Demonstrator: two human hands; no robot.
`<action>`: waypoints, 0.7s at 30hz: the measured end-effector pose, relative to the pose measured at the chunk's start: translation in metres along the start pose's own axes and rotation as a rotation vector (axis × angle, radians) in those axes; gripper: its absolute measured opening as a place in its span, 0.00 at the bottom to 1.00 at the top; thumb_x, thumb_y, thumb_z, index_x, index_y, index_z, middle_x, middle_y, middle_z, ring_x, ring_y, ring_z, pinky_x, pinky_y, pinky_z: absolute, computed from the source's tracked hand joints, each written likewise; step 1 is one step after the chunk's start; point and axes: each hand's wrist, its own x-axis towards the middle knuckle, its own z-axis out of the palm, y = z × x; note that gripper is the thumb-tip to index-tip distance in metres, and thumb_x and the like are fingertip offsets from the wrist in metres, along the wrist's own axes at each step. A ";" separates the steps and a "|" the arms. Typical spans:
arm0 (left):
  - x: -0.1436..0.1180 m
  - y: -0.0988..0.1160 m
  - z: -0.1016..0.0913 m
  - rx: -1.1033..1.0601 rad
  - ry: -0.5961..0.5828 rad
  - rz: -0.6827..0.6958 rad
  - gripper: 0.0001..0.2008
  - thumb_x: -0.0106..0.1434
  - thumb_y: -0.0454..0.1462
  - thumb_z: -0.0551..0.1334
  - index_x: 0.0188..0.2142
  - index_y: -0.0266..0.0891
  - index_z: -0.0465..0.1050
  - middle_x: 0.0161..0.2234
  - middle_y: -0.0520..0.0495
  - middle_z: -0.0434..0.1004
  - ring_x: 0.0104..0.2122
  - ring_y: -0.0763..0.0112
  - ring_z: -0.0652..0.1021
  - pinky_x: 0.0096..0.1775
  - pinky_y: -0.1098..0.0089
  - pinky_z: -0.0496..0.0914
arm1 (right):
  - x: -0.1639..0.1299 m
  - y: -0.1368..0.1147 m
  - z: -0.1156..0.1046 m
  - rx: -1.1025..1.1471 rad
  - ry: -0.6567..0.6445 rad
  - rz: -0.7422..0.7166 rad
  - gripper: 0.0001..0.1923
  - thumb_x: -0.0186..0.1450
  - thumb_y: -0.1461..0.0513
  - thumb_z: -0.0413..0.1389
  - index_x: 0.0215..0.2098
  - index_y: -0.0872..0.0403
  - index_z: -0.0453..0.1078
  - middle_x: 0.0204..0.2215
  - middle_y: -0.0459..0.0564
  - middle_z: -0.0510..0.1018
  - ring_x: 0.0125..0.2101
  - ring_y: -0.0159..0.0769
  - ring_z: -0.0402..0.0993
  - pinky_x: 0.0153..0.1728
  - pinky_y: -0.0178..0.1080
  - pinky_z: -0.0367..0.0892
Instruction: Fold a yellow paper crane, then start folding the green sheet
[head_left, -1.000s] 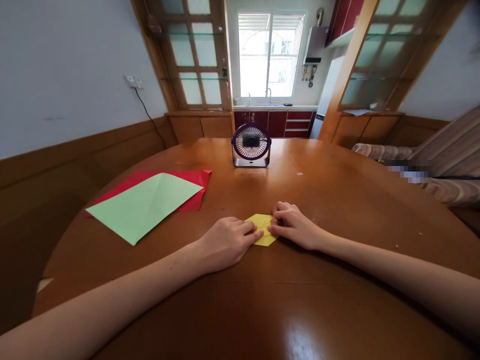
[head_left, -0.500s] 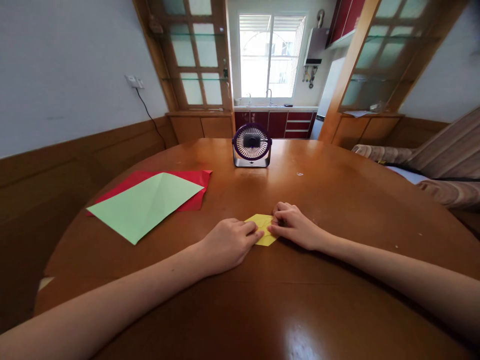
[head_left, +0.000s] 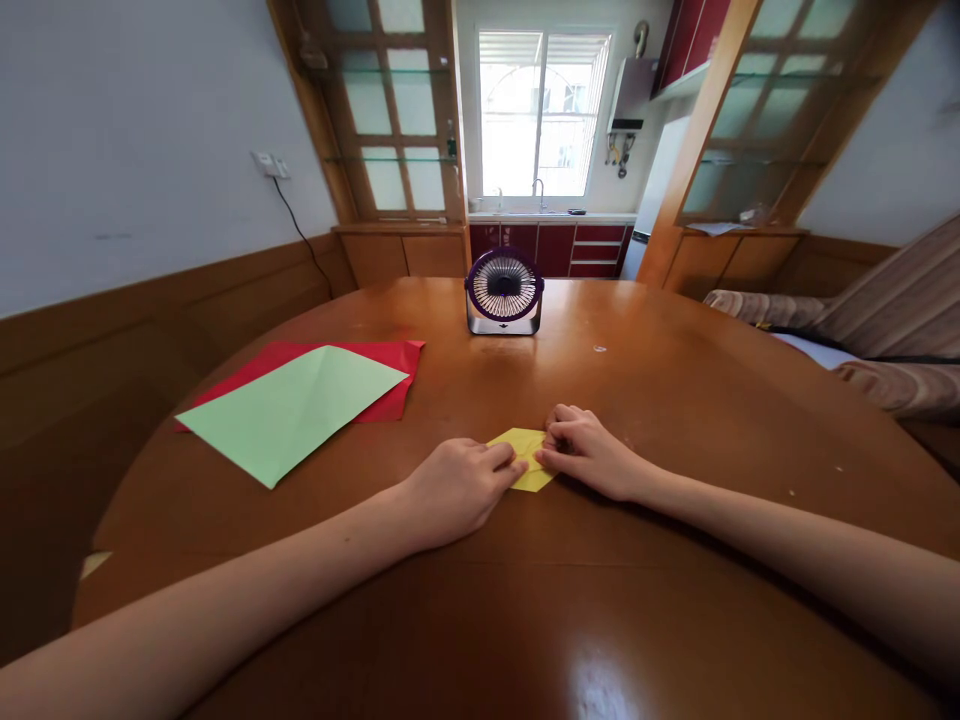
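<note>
Folded yellow paper (head_left: 527, 459) flat on table (head_left: 675, 400), long axis near-to-far; left hand (head_left: 457, 488), right hand (head_left: 589, 452) fingertips pinning it.

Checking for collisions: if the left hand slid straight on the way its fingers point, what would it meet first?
The left hand points right across the yellow folded paper it already presses; just beyond, it would likely meet the right hand.

A light green paper sheet (head_left: 292, 408) with a diagonal crease lies on a red paper sheet (head_left: 379, 372), on the left of the round brown wooden desk (head_left: 675, 400). A small purple desk fan (head_left: 504, 291) stands upright at the far edge, facing the camera.
</note>
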 end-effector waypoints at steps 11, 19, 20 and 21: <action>0.001 0.002 -0.006 -0.017 -0.074 -0.013 0.16 0.66 0.32 0.51 0.50 0.34 0.70 0.40 0.43 0.75 0.33 0.63 0.79 0.35 0.63 0.74 | -0.016 -0.005 -0.007 -0.060 0.165 -0.342 0.04 0.67 0.64 0.52 0.35 0.54 0.67 0.38 0.53 0.72 0.39 0.38 0.68 0.43 0.44 0.65; 0.001 0.002 -0.005 -0.039 -0.069 -0.020 0.14 0.66 0.33 0.51 0.48 0.35 0.70 0.39 0.43 0.75 0.33 0.64 0.79 0.35 0.64 0.73 | -0.025 -0.002 -0.012 -0.270 0.022 -0.679 0.13 0.67 0.67 0.48 0.48 0.57 0.68 0.39 0.55 0.77 0.41 0.39 0.71 0.43 0.43 0.68; 0.001 0.002 -0.005 -0.041 -0.063 -0.020 0.14 0.66 0.33 0.51 0.48 0.35 0.70 0.39 0.43 0.75 0.33 0.65 0.79 0.35 0.65 0.73 | -0.025 -0.003 -0.012 -0.276 0.016 -0.673 0.13 0.68 0.67 0.47 0.48 0.57 0.68 0.39 0.55 0.77 0.41 0.39 0.71 0.43 0.43 0.68; 0.001 0.002 -0.005 -0.041 -0.059 -0.020 0.14 0.66 0.33 0.51 0.48 0.35 0.70 0.39 0.44 0.75 0.33 0.65 0.79 0.35 0.65 0.73 | -0.024 -0.003 -0.012 -0.282 0.007 -0.667 0.14 0.68 0.66 0.47 0.49 0.56 0.68 0.39 0.55 0.76 0.41 0.39 0.71 0.43 0.44 0.68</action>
